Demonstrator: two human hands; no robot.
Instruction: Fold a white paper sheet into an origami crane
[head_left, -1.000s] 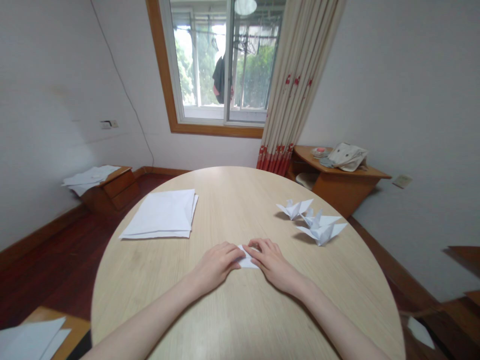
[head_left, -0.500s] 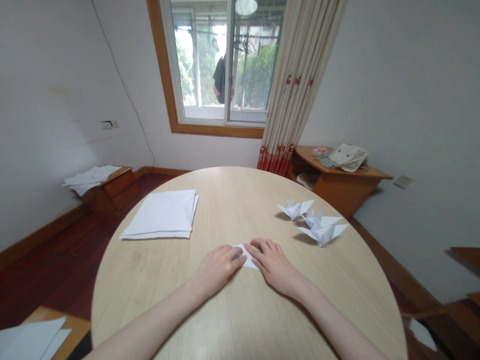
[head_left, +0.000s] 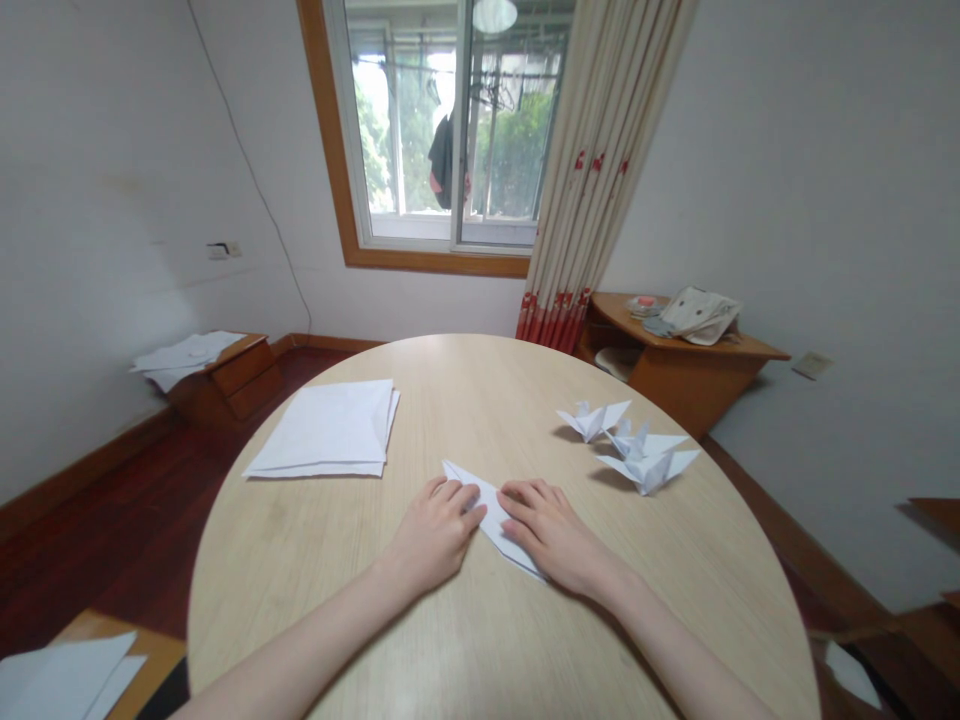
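Nearest us, our two forearms reach over the pale round surface (head_left: 480, 650). Our left hand (head_left: 437, 528) and right hand (head_left: 553, 528) rest with bent fingers on the folded paper (head_left: 493, 518), which lies slantwise between them; we cannot tell whether either pinches it. Farther off, we see folded paper cranes (head_left: 651, 472) on the right and a stack of white sheets (head_left: 322, 430) on the left. Beyond the surface stand a curtain (head_left: 600, 170) and a window (head_left: 450, 130).
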